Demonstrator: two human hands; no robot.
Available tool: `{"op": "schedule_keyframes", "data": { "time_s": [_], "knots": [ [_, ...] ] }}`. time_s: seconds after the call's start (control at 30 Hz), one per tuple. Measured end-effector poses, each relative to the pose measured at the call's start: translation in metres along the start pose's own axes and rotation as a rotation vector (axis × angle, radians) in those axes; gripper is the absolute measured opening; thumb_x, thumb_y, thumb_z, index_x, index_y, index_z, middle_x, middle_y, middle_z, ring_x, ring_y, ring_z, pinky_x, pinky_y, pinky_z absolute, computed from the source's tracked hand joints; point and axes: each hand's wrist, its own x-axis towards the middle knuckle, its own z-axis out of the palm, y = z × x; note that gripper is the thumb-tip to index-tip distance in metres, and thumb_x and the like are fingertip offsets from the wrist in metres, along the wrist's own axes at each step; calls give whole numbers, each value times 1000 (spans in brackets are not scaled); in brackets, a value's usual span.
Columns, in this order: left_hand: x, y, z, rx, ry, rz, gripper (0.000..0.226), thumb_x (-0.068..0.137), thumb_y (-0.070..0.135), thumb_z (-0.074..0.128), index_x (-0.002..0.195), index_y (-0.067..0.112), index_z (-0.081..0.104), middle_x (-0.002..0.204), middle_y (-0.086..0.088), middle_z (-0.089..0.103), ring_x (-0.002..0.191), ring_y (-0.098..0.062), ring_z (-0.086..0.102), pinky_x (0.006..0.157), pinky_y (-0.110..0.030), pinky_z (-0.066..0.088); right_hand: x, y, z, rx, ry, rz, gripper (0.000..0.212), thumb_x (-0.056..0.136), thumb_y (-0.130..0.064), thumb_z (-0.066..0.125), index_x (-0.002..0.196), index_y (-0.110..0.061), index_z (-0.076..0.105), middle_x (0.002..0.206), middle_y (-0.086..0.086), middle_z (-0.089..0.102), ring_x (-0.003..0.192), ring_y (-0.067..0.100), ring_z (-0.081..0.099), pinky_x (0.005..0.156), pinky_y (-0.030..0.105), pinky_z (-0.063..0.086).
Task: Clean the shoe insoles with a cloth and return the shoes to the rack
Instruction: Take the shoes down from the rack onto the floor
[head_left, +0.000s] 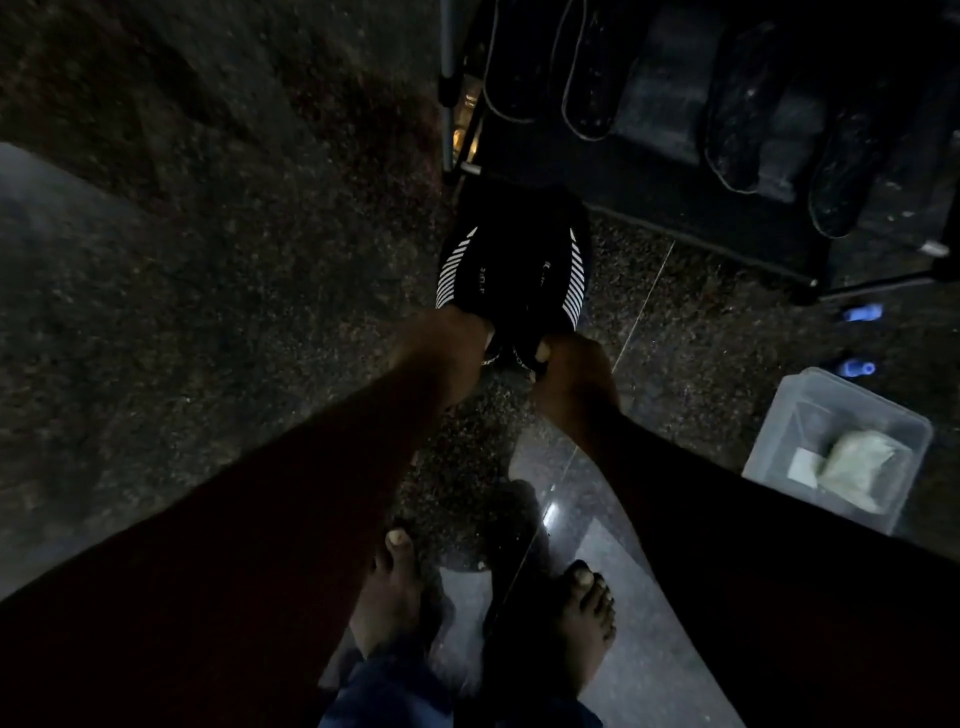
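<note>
A pair of black shoes (511, 260) with white side stripes hangs side by side, toes pointing away from me, just in front of the dark shoe rack (649, 187). My left hand (447, 343) grips the heel of the left shoe. My right hand (571, 369) grips the heel of the right shoe, its thumb hooked over the collar. The scene is very dim and the insoles are hidden inside the shoes. A pale cloth (857, 467) lies in a clear plastic tub (779, 441) on the floor at the right.
Other dark footwear (587, 78) and slippers (748, 114) lie on the rack's top shelf. My bare feet (395, 592) stand on the speckled granite floor (208, 312). Two small blue objects (862, 313) lie under the rack's right end.
</note>
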Motion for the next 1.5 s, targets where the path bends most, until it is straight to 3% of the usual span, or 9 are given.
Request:
{"op": "schedule_keyframes", "data": {
  "time_s": [0.13,0.27,0.43,0.7,0.8,0.9,1.1,1.27,1.5],
  "knots": [
    [17,2,2,-10,34,-44,30,101,22,53,126,12,67,127,-18,65,118,-40,64,92,-45,54,14,5,10,-6,25,-4,23,87,-14,69,110,-8,69,109,18,73,105,39,68,87,45,57],
    [26,-5,2,-43,76,-66,24,99,18,54,117,13,69,117,-18,69,111,-41,67,87,-45,55,25,3,17,6,47,-31,22,89,-23,69,111,-17,68,108,10,74,105,35,69,84,37,55],
    [33,-14,6,-20,33,-95,25,97,18,57,119,13,68,113,-18,71,106,-40,69,80,-45,56,30,-5,10,29,31,-42,37,86,-23,73,122,-12,69,117,15,73,114,38,66,90,39,53],
    [13,-2,-10,-58,77,-124,40,92,26,68,131,22,60,119,-11,67,107,-38,68,75,-43,54,15,-8,-12,43,-14,-58,42,86,-28,77,122,-9,68,121,11,73,119,32,65,100,38,51],
    [-10,10,-38,-126,93,-46,51,89,24,67,137,26,51,126,-9,63,109,-40,68,86,-49,59,-5,-15,-38,62,-1,-61,51,80,-35,84,123,-12,68,121,8,74,117,28,67,99,41,54],
    [-35,27,-82,-123,89,30,53,87,20,68,137,24,52,129,-11,62,109,-40,67,86,-51,59,-29,-26,-72,30,8,-65,58,75,-39,87,125,-16,67,124,8,72,116,29,67,96,44,57],
    [-94,70,-174,-45,180,121,59,91,27,65,147,19,47,142,-10,56,128,-35,56,104,-43,45,-82,-57,-154,30,65,-77,34,88,-27,72,121,-20,66,119,9,72,110,32,69,90,44,59],
    [-148,108,-241,-122,221,139,49,89,25,72,135,22,58,132,-5,64,122,-30,62,100,-40,51,-139,-76,-226,11,132,-124,34,94,-27,68,128,-22,65,123,3,69,112,24,67,82,27,47],
    [-193,165,-356,-81,375,281,37,89,31,63,125,25,57,124,-5,67,117,-32,64,91,-41,53,-207,-94,-341,34,352,-209,35,92,-29,62,125,-19,66,114,12,72,98,39,69,76,38,52]
  ]
}}
